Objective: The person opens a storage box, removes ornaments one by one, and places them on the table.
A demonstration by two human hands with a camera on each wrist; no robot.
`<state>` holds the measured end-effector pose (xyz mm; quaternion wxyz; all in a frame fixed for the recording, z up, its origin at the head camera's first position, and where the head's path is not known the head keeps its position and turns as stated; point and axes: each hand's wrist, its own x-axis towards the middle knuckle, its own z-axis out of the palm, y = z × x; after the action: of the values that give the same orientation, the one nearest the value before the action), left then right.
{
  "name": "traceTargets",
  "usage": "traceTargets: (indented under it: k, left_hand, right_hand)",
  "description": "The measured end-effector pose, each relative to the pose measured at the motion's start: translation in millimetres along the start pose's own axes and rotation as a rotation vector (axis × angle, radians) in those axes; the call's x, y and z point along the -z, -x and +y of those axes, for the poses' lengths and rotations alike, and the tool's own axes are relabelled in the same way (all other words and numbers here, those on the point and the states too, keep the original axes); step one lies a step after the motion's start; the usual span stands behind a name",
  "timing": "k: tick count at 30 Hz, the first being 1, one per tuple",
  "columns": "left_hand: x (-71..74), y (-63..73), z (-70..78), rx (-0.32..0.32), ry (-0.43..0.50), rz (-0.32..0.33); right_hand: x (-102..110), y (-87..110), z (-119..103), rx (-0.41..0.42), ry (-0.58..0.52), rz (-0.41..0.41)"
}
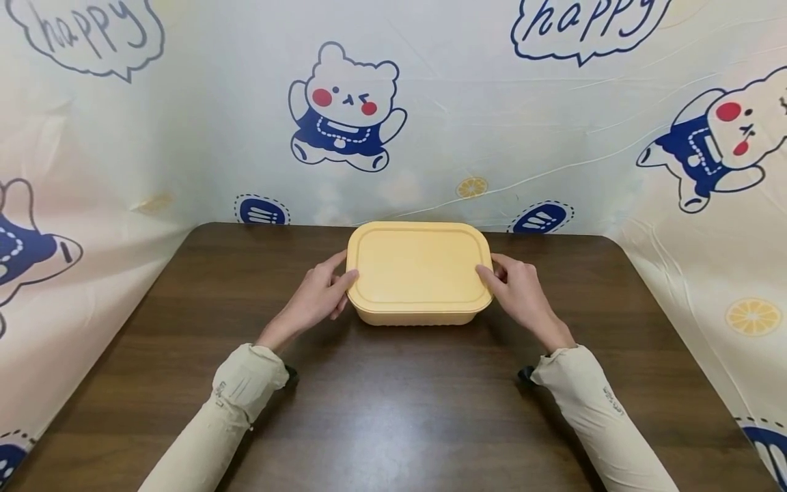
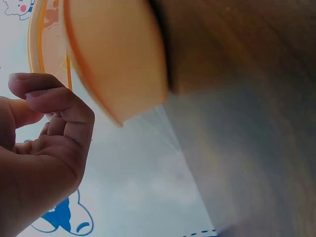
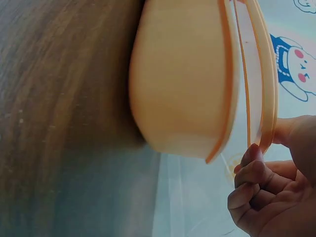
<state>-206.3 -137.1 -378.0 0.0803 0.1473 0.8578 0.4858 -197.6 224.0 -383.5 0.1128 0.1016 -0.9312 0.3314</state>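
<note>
A pale, creased, cartoon-printed sheet point(image 1: 215, 123) hung behind and along both sides of a dark brown wood-grain counter point(image 1: 184, 301) with rounded far corners (one white bear in blue point(image 1: 341, 140) winked); whitish light point(image 1: 393, 430) glared on the counter's near middle.

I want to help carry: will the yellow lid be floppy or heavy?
Probably stiff: the lid doesn't visibly sag between the left hand and right hand. Likely light, looking thin beside the deeper box below. Maybe slippery, since its top looks smooth.
</note>
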Motion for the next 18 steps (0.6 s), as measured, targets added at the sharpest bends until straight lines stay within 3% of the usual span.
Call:
traceTargets:
  k: [7,18]
  left_hand:
    - [7.8,7.7,8.4,-0.033,0.005,0.016]
    - [10.6,26.9,8.5,-0.052,0.001,-0.005]
  right_hand:
    - [8.6,2.6,-11.4,0.013,0.0,-0.011]
    - [13.6,18.3,-13.5,0.084,-0.014,-0.089]
